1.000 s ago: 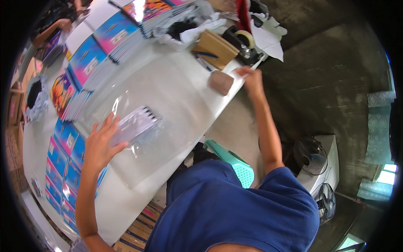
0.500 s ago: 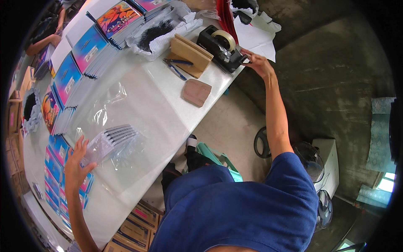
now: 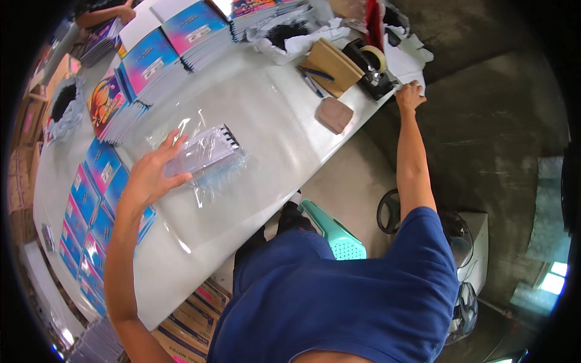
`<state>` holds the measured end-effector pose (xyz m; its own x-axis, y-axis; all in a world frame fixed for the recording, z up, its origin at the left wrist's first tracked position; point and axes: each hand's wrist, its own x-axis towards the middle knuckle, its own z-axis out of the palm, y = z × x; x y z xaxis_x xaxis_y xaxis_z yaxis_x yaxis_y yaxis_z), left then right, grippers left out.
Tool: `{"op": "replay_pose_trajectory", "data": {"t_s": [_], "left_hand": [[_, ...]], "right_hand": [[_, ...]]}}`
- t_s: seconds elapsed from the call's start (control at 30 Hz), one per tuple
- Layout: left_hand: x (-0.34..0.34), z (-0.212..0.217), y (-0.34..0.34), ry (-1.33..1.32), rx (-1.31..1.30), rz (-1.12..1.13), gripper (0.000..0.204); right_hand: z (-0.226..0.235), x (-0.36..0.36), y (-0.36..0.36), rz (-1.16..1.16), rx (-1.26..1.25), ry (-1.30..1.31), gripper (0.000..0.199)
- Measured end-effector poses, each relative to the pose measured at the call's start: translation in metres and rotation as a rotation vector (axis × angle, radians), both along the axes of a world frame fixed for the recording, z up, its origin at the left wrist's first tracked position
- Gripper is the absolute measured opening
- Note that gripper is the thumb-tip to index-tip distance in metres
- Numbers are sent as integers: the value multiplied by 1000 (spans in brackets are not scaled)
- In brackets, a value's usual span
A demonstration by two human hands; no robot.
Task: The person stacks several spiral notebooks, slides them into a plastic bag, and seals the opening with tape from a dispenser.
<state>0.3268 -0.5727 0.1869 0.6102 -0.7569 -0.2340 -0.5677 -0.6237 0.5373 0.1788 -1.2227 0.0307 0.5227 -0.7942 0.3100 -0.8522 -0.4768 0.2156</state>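
Observation:
My left hand (image 3: 158,172) grips the left end of a small stack of spiral notebooks (image 3: 206,148) in clear plastic wrap, thumb on the near side and fingers on the far side. The stack lies on the table, its black coil bindings facing right. At the table's right edge, my right hand (image 3: 411,97) is pinched closed beside a black tape dispenser (image 3: 376,78). What looks like a short strip of clear tape runs between its fingertips and the dispenser. A roll of tape (image 3: 376,58) sits in the dispenser.
Stacks of blue-and-pink notebooks (image 3: 148,63) line the far side, with more rows (image 3: 91,212) at left. Near the dispenser are a wooden block (image 3: 333,66), a pen (image 3: 314,86) and a brown pad (image 3: 334,115). A green stool (image 3: 339,233) stands below; another person's arm (image 3: 106,15) shows far left.
My right hand has drawn slightly away from the dispenser, its fingers closing together. My left hand stays at the end of the wrapped stack, which has turned somewhat. The whole view has shifted.

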Motion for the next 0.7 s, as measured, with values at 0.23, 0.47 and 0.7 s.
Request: {"op": "replay_pose_trajectory", "data": {"t_s": [0.23,0.47,0.7], "left_hand": [[6,-5,16,12,13,-11,77],[0,2,8,52,3,54,74],[-2,-1,10,10,-2,40,78]], "right_hand": [[16,19,12,-177,-19,47,30],[31,5,-8,-96,347,164,30],[60,-28,-26,269,989,-396,41]]}}
